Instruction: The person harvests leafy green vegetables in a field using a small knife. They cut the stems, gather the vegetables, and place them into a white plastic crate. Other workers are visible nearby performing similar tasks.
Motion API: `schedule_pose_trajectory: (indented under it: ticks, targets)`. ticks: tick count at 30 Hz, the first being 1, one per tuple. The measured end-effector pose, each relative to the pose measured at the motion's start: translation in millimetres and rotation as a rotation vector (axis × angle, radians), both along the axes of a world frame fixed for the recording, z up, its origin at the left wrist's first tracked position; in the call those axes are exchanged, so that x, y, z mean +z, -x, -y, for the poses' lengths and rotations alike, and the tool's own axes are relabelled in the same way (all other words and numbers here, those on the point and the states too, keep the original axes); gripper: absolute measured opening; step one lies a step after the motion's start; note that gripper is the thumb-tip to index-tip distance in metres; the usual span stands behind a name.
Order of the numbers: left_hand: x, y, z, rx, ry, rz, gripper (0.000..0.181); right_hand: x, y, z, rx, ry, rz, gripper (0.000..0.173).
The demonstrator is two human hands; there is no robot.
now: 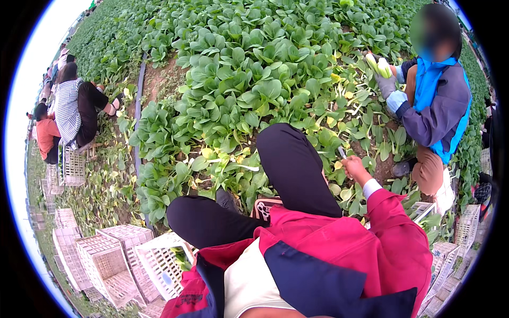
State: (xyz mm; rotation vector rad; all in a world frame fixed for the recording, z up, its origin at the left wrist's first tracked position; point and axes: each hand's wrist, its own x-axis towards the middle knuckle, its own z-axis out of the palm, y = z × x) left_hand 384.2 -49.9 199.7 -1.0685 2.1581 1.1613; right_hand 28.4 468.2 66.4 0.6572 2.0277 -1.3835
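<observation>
My right hand (355,168) is closed around a small knife (342,152), whose short blade points away from me beside my right knee. Cut leaves (346,194) lie on the ground around this hand. My left hand is out of view. In front of my knees stands a dense bed of bok choy (234,85), still rooted, with broad green leaves. Yellowed leaves and pale stalks (242,165) are strewn along its near edge.
To the right a co-worker (433,103) in grey gloves holds trimmed bok choy (378,65). At my left sits a white plastic crate (159,264) with greens inside, near stacked crates (107,258). A dark hose (139,107) runs along the bed; other people (69,105) crouch beyond it.
</observation>
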Motion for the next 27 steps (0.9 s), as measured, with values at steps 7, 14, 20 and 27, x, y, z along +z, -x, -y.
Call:
schedule_pose_trajectory:
  ticks: [7,14,20,27]
  targets:
    - [55.4,3.9,43.0,0.026,0.116,0.016,0.028,11.1,52.7,-29.6,0.759,-0.848,-0.562,0.017]
    - [160.9,139.8,97.4,-0.131,0.535,-0.516,0.030,57.1,29.3,-5.7,0.632,-0.867,-0.819,0.022]
    - [123.9,361.3,-14.2,-0.870,0.506,-0.689,0.019,14.7,34.1,34.4,0.434,-0.429,-0.508,0.030]
    - [-113.4,510.7,-223.9,-1.501,0.119,-0.902,0.014,-45.7,87.1,109.2,0.418,-0.465,-0.367,0.029]
